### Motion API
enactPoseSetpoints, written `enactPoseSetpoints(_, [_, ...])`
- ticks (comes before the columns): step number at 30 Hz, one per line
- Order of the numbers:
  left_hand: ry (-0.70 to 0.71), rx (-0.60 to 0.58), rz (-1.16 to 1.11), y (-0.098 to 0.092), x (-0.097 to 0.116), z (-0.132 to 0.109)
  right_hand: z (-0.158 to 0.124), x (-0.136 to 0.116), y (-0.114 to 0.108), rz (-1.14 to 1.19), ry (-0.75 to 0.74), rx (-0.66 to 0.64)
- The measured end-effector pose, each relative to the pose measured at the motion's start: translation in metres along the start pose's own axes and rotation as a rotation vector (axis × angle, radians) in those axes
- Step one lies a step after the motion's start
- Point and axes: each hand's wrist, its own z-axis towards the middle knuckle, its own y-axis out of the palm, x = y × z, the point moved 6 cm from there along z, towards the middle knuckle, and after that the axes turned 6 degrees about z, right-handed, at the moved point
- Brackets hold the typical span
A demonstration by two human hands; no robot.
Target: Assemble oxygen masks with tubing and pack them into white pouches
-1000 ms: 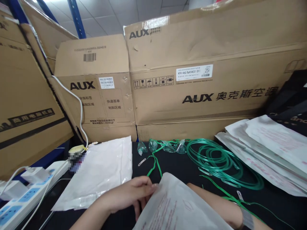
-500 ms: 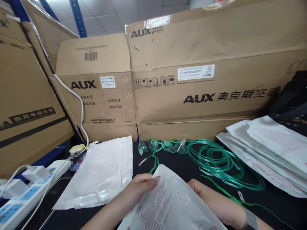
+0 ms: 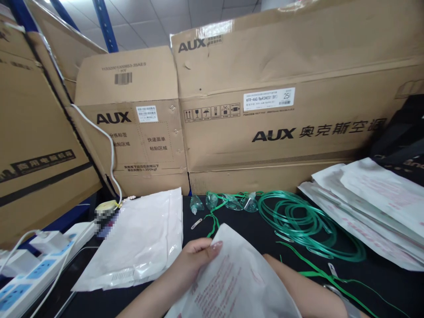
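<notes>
My left hand (image 3: 202, 254) pinches the upper left edge of a white paper pouch (image 3: 232, 282) with red print, thumb on top. At the pouch's right side is my right hand, its fingers hidden behind or inside the pouch; only the wrist and forearm show. Beyond the pouch lie small clear green masks (image 3: 232, 202) with green straps. A coil of green tubing (image 3: 298, 221) rests to their right. Green elastic straps (image 3: 318, 269) stretch beside and past my right forearm.
A white plastic package (image 3: 142, 238) lies at left, beside a power strip (image 3: 43, 267) with plugs and cables. White printed pouches (image 3: 380, 207) are stacked at right. Large cardboard boxes (image 3: 274, 150) stand along the back. A small metal strip (image 3: 196, 223) lies near the masks.
My right hand has moved down and toward me, its fingers now out of sight behind or in the pouch. The pouch bulges more, and more green strap shows beside my right forearm.
</notes>
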Motion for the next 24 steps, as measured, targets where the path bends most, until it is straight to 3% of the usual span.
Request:
enactPoseSetpoints(3, [0.009,0.059,-0.072,-0.008,0.011,-0.004,-0.002,-0.006,-0.023,-0.015,-0.019,0.174])
enactPoseSetpoints(7, [-0.002,0.237,-0.186,-0.027,0.021,-0.008,-0.012,-0.021,-0.062,-0.005,-0.308,0.462])
enactPoseSetpoints(9, [0.038,0.314,-0.238,-0.036,0.024,-0.009,-0.013,-0.017,-0.074,0.097,-0.367,0.519])
enactPoseSetpoints(11, [0.084,0.364,-0.292,-0.043,0.025,-0.009,-0.007,-0.005,-0.075,0.25,-0.285,0.482])
enactPoseSetpoints(13, [0.101,0.38,-0.33,-0.046,0.024,-0.009,0.0,0.008,-0.065,0.378,-0.113,0.359])
enactPoseSetpoints(16, [0.051,0.31,-0.315,-0.039,0.02,-0.007,0.003,0.013,-0.044,0.452,0.086,0.199])
enactPoseSetpoints(19, [-0.002,0.254,-0.207,-0.029,0.016,-0.006,0.001,0.009,-0.037,0.417,0.147,0.201])
enactPoseSetpoints(24, [0.031,0.147,-0.081,-0.018,0.017,-0.005,0.002,0.013,-0.043,0.34,0.147,0.302])
